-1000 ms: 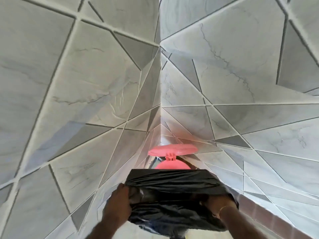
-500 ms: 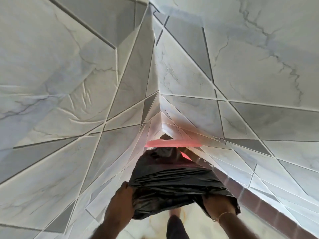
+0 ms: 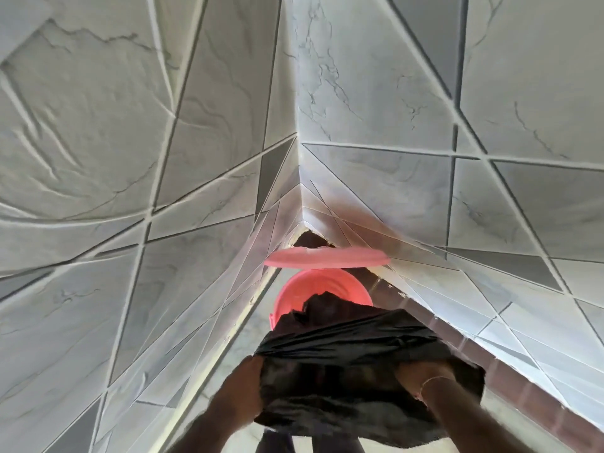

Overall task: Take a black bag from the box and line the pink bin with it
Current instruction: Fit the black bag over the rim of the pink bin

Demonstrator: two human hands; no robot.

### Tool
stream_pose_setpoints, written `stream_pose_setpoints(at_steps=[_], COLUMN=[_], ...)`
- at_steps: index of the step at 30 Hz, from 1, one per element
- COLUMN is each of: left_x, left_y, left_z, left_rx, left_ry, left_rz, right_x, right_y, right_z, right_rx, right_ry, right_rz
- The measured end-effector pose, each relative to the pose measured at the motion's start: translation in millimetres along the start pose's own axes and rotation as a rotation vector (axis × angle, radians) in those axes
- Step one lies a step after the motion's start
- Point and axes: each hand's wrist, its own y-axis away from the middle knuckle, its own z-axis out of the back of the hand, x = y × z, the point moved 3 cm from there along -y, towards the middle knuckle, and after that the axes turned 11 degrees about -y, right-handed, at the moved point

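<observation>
Bag (image 3: pixel 353 348) sits stretched between my two hands, near the bottom centre of the view, in front of the bin (image 3: pixel 323 289). It is black, thin and crumpled, with its mouth pulled wide from left to right.

My left hand (image 3: pixel 243 387) is clenched on the left edge of the bag, the fingers wrapped into the plastic and hidden by it. My right hand (image 3: pixel 421 377) grips the right edge; the plastic folds over its fingers, and only the back of the hand and the wrist show. A thin bracelet (image 3: pixel 431 382) circles the right wrist.

The far part of the bag rises in a loose bunch that overlaps the near rim of the bin. Whether the plastic touches the rim or only hangs in front of it, I cannot tell.

The bin is pink and round, standing in the far corner where two tiled walls (image 3: pixel 425 158) meet. Its mouth is open, and the far inner wall shows bare. Its lid (image 3: pixel 327 257), also pink, stands raised beyond the mouth, seen almost edge-on.

Pale floor (image 3: pixel 235 335) shows to the left of the bin and between my forearms. A band of dark red-brown tiles (image 3: pixel 529 384) runs along the foot of the right wall, near my right forearm.
</observation>
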Motion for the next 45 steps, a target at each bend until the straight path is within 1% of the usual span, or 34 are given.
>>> stream_pose_setpoints(at_steps=[3, 4, 6, 8, 9, 10, 11, 13, 15, 17, 18, 19, 22, 24, 25, 28, 29, 31, 32, 33, 34, 36, 38, 39, 41, 42, 45], left_x=[10, 13, 14, 19, 24, 29, 34, 38, 34, 29, 29, 29, 42, 54, 58, 65, 68, 73, 78, 87, 92, 98, 92, 94, 96, 105, 87], left_y=[-18, -23, -32, -45, -53, -62, -69, -86, -101, -113, -118, -122, -119, -113, -109, -105, -108, -116, -123, -134, -141, -152, -153, -158, -164, -169, -160], left_z=[10, 14, 25, 30, 30, 29, 30, 29, 24, 14, 7, 1, -10, -21, -27, -43, -49, -63, -73, -90, -102, -119, -113, -111, -100, -99, -71], left_rx=[-0.098, -0.128, -0.167, -0.197, -0.208, -0.216, -0.234, -0.285, -0.316, -0.289, -0.261, -0.237, -0.205, -0.199, -0.194, -0.206, -0.228, -0.224, -0.202, -0.183, -0.164, -0.141, -0.147, -0.160, -0.195, -0.219, -0.228], left_ry=[0.079, 0.104, 0.141, 0.167, 0.170, 0.174, 0.173, 0.188, 0.213, 0.215, 0.196, 0.172, 0.181, 0.190, 0.186, 0.170, 0.163, 0.134, 0.119, 0.105, 0.086, 0.065, 0.087, 0.106, 0.132, 0.123, 0.078], left_rz=[0.039, 0.042, 0.048, 0.076, 0.093, 0.118, 0.149, 0.199, 0.173, 0.146, 0.141, 0.144, 0.255, 0.324, 0.334, 0.285, 0.254, 0.227, 0.220, 0.213, 0.214, 0.225, 0.223, 0.225, 0.262, 0.315, 0.387], right_x=[16, 21, 33, 44, 46, 46, 45, 39, 30, 28, 32, 36, 48, 48, 44, 29, 25, 9, 4, 2, 2, 2, 7, 13, 14, 14, 16], right_y=[-13, -15, -23, -35, -42, -48, -53, -63, -77, -81, -81, -84, -89, -91, -92, -90, -89, -94, -95, -96, -96, -98, -101, -100, -106, -112, -119], right_z=[11, 14, 14, 12, 13, 11, 11, 17, 21, 17, 12, 3, -32, -49, -57, -69, -75, -89, -94, -98, -101, -93, -78, -70, -63, -62, -59], right_rx=[-0.131, -0.144, -0.089, -0.085, -0.050, -0.018, -0.055, -0.138, -0.281, -0.369, -0.358, -0.327, -0.226, -0.216, -0.213, -0.239, -0.225, -0.209, -0.176, -0.105, -0.041, -0.056, -0.072, -0.043, -0.016, -0.020, 0.021], right_ry=[-0.137, -0.207, -0.272, -0.288, -0.292, -0.348, -0.391, -0.318, -0.217, -0.125, -0.063, -0.052, -0.061, -0.176, -0.300, -0.596, -0.730, -1.049, -1.260, -1.434, -1.603, -1.816, -1.905, -1.861, -1.745, -1.706, -1.757], right_rz=[-0.032, -0.048, -0.061, -0.037, -0.045, -0.030, -0.008, -0.044, -0.037, -0.015, 0.006, 0.007, 0.029, 0.028, 0.007, -0.119, -0.152, -0.222, -0.287, -0.339, -0.349, -0.288, -0.106, -0.047, -0.043, -0.074, -0.111])
